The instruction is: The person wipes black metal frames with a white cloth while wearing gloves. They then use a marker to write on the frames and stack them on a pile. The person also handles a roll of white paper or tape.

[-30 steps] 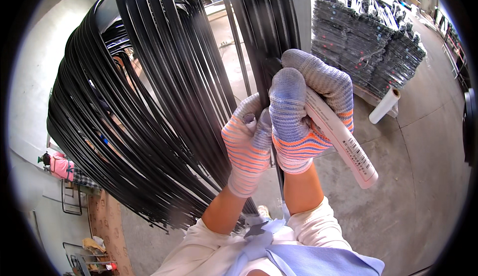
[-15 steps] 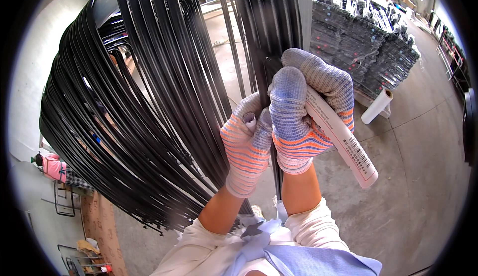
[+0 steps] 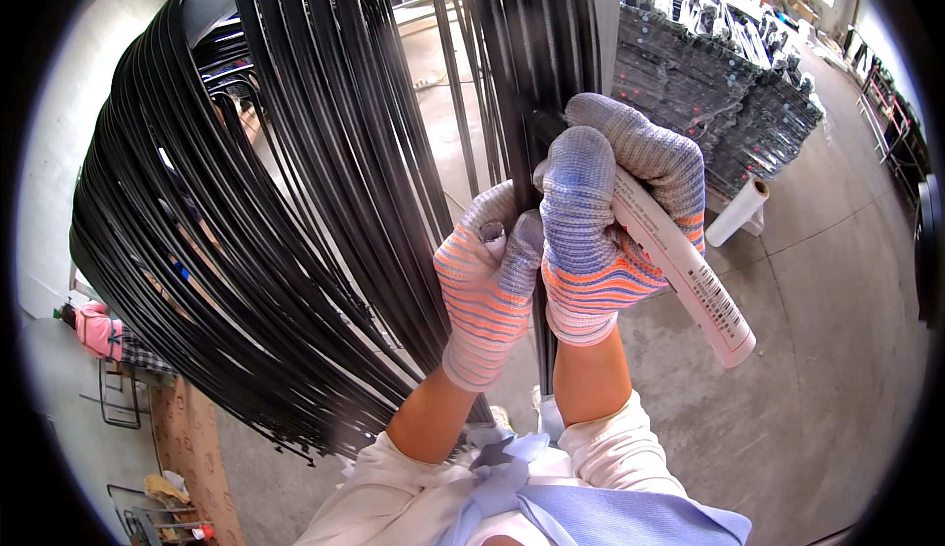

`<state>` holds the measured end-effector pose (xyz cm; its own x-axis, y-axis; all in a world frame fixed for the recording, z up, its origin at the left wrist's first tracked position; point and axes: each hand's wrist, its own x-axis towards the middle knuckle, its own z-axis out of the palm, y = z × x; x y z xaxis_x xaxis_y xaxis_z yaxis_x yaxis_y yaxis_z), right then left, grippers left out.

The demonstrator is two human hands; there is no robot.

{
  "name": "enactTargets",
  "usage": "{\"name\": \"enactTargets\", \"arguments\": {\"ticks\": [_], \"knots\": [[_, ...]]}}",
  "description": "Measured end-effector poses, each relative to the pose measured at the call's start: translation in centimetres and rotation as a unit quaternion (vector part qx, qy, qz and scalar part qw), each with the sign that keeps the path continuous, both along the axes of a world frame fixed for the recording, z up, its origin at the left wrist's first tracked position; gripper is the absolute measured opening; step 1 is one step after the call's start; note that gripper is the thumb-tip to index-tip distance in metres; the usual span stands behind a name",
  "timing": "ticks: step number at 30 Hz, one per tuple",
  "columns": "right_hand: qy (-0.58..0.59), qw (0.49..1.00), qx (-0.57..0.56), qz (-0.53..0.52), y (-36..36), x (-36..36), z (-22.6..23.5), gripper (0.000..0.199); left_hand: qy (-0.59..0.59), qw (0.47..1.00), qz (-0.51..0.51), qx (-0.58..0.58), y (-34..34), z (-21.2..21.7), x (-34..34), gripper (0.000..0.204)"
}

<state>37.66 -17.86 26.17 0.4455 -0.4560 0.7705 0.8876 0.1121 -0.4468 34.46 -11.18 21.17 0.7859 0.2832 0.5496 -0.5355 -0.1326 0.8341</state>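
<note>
Both my hands wear knitted gloves, grey with orange and blue stripes. My right hand [image 3: 581, 231] is closed round a thick white marker pen [image 3: 689, 275] with a barcode; its back end points down to the right, and its tip is hidden at the dark tubes. Close beside it, my left hand [image 3: 487, 295] is closed on a small white cap [image 3: 493, 239], whose hollow end shows between thumb and fingers. Just beyond both hands stand upright black metal tubes [image 3: 546, 34]. Whether the left fingers also grip a tube cannot be seen.
A large row of bent black tube frames [image 3: 266, 152] fills the left side. At the back right are a film-wrapped black stack [image 3: 679, 83] and a white roll [image 3: 738, 213]. A person in pink [image 3: 96, 329] is at the far left, near flattened cardboard [image 3: 197, 448].
My right hand and the marker pen have shifted slightly to the right. The left hand has barely moved and keeps its grip.
</note>
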Motion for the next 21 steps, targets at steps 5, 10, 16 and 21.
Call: {"name": "enactTargets", "arguments": {"ticks": [5,10,16,21], "knots": [[-0.01,0.99,0.109,0.093,-0.5,0.0,-0.4,0.026,0.007,0.995,-0.056,-0.08,-0.2,0.2,-0.4,0.036],[0.003,0.987,0.152,0.052,0.5,-1.3,-0.9,0.026,0.029,0.99,-0.078,-0.113,-0.5,0.8,-0.3,0.029],[-0.028,0.992,0.08,-0.092,0.9,-0.6,-2.6,0.026,0.056,0.994,-0.069,-0.068,-0.3,1.7,-0.5,0.026],[-0.008,0.991,0.07,-0.117,0.9,-0.2,-3.2,0.028,0.05,0.99,-0.1,-0.081,0.1,1.4,-0.2,0.022]]}}
